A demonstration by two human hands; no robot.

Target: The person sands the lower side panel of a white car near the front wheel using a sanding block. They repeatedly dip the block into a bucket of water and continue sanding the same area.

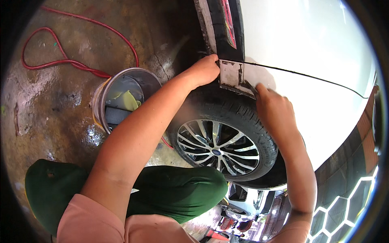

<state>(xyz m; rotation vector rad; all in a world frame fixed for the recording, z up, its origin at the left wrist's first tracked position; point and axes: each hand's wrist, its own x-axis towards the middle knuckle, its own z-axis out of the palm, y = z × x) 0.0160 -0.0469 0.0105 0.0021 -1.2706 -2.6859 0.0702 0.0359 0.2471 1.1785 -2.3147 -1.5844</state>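
Note:
The white car (308, 36) stands in front of me, its black tyre (227, 106) and silver multi-spoke wheel (217, 152) below my hands. Above the tyre, a pale corner of the body panel (231, 74) carries dark, ragged residue along its edges. My left hand (206, 69) is closed, its fingertips gripping the left edge of this corner. On the other side of the patch, my right hand (276, 107) is wrapped round a thin dark tool (250, 87), its tip against the panel's lower edge. Most of the tool is hidden in the fist, so its kind is unclear.
A bucket (106, 101) on the wet floor at left holds water, a yellow-green cloth (130, 100) and a dark grey item (115, 116). A red hose (60, 61) loops behind it. Another car (241, 202) stands beyond, near hexagonal lights (342, 208).

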